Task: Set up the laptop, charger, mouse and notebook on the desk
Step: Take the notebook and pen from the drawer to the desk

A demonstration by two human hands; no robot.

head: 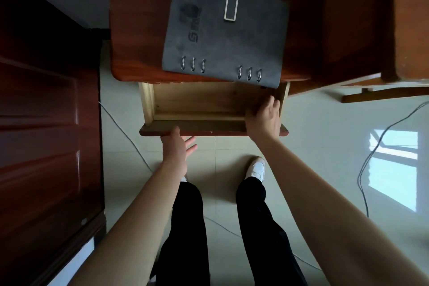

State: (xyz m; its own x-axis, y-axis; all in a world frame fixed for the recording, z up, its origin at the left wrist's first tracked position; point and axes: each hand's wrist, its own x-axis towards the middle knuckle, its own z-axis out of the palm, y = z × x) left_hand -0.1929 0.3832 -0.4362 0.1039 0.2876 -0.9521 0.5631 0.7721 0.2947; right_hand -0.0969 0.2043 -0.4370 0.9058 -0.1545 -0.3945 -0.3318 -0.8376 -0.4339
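Observation:
A grey ring-bound notebook [222,32] with a strap clasp lies shut on the reddish wooden desk [139,30], its ringed spine hanging slightly over the front edge. Below it a pale wooden drawer [197,100] is pulled out and looks bare inside. My right hand [264,116] reaches over the drawer's dark front panel [209,126] into its right corner; what the fingers touch is hidden. My left hand [176,148] sits under the panel's left end, thumb against its edge, fingers spread. No laptop, charger or mouse shows.
A dark wooden door [46,123] stands at the left. A second piece of wooden furniture [394,30] adjoins the desk on the right. Thin cables [371,158] trail over the pale tiled floor. My legs and a white shoe [256,168] are below the drawer.

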